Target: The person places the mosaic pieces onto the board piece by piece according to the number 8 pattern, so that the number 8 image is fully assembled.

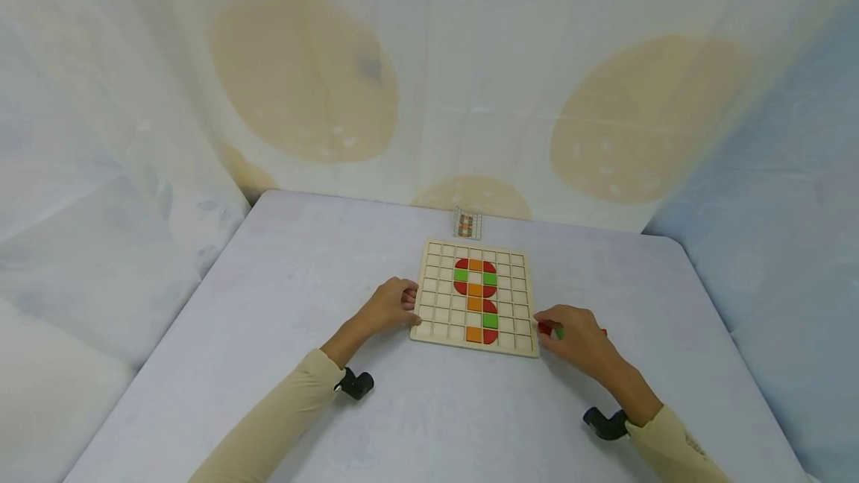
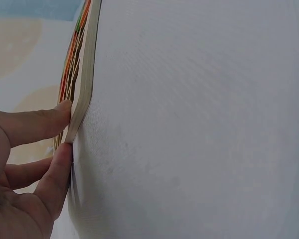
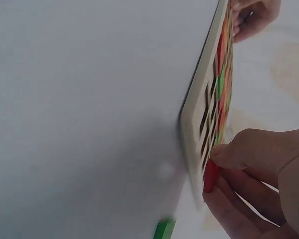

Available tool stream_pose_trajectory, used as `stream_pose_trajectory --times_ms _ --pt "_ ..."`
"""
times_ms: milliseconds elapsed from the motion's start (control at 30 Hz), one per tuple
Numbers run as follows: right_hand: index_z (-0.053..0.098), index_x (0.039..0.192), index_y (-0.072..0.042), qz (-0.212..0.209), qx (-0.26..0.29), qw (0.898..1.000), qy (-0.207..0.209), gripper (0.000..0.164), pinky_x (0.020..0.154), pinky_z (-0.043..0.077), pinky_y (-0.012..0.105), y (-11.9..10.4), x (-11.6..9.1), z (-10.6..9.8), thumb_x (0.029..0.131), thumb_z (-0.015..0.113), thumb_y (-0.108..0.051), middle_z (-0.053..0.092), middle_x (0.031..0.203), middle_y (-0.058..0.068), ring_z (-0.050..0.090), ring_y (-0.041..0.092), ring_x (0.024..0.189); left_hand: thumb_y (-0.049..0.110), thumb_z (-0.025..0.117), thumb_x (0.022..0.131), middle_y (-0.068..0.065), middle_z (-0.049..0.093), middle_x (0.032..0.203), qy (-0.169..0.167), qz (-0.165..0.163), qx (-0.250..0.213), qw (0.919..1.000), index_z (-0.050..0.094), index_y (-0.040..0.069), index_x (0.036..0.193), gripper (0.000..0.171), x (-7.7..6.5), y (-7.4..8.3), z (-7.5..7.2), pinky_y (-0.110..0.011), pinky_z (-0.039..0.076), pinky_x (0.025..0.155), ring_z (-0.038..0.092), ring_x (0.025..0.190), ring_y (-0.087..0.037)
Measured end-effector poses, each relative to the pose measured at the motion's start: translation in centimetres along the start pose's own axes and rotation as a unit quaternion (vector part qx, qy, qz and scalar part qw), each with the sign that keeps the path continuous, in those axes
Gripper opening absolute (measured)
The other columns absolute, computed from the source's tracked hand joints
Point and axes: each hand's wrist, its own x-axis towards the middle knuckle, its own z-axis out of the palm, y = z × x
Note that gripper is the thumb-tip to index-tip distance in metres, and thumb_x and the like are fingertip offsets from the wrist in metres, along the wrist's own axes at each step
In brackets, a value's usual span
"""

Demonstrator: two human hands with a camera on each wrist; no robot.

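A square wooden grid board [image 1: 439, 311] lies on the table, with several red, orange and green tiles set in its middle cells. My left hand [image 1: 385, 305] pinches the board's left edge, thumb on top and fingers against the side, as the left wrist view shows. At the opposite edge, my right hand [image 1: 579, 334] pinches a small red tile [image 3: 211, 175] between thumb and fingers, close beside the board's rim. A loose green tile [image 3: 164, 228] lies on the table near the right hand, partly out of frame in the right wrist view.
Behind the board stands a small pattern card [image 1: 467, 223] printed with a coloured grid. Pale curtains [image 1: 470, 95] with tan spots close off the back and sides of the white table [image 1: 322, 244]. Black wrist cameras [image 1: 356, 384] sit on both forearms.
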Motion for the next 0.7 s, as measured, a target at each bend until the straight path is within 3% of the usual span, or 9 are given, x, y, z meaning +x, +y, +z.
stream_pose_trajectory --times_ms 200,367,533,700 --pt "0.072 0.112 -0.004 -0.014 0.048 0.999 -0.018 0.035 0.081 0.057 0.036 -3.1 2.0 1.4 0.077 0.081 -0.008 0.070 0.103 0.004 0.065 0.018 0.091 0.006 0.086 0.072 -0.005 0.054 0.100 -0.001 -0.001 -0.001 1.0000 0.055 -0.006 0.126 0.063 0.0 0.1 -0.1 -0.026 0.051 0.080 0.054 0.089 -0.016" --pt "0.074 0.107 -0.002 -0.077 0.076 0.994 -0.012 0.031 0.077 0.057 0.032 -5.0 3.4 2.8 0.077 0.080 -0.002 0.071 0.099 0.005 0.065 0.017 0.087 0.005 0.086 0.072 -0.005 0.054 0.100 -0.001 -0.003 -0.007 1.0000 0.056 -0.006 0.125 0.062 0.0 0.1 -0.1 -0.026 0.051 0.080 0.054 0.090 -0.016" --pt "0.074 0.104 -0.003 -0.137 0.063 0.988 -0.019 0.029 0.074 0.056 0.027 -6.7 4.5 4.1 0.076 0.082 -0.004 0.071 0.094 0.002 0.061 0.014 0.081 0.004 0.085 0.073 -0.006 0.053 0.101 -0.003 -0.007 -0.015 0.9999 0.055 -0.005 0.125 0.061 0.2 0.1 -0.1 -0.025 0.052 0.080 0.055 0.091 -0.017" --pt "0.074 0.105 -0.003 -0.151 0.065 0.985 -0.043 0.028 0.073 0.055 0.024 -8.2 5.3 5.1 0.078 0.080 -0.006 0.071 0.094 0.002 0.061 0.012 0.079 0.005 0.085 0.073 -0.005 0.054 0.101 -0.003 -0.011 -0.009 0.9999 0.056 -0.005 0.125 0.060 0.4 -0.1 0.1 -0.024 0.051 0.080 0.055 0.091 -0.016"
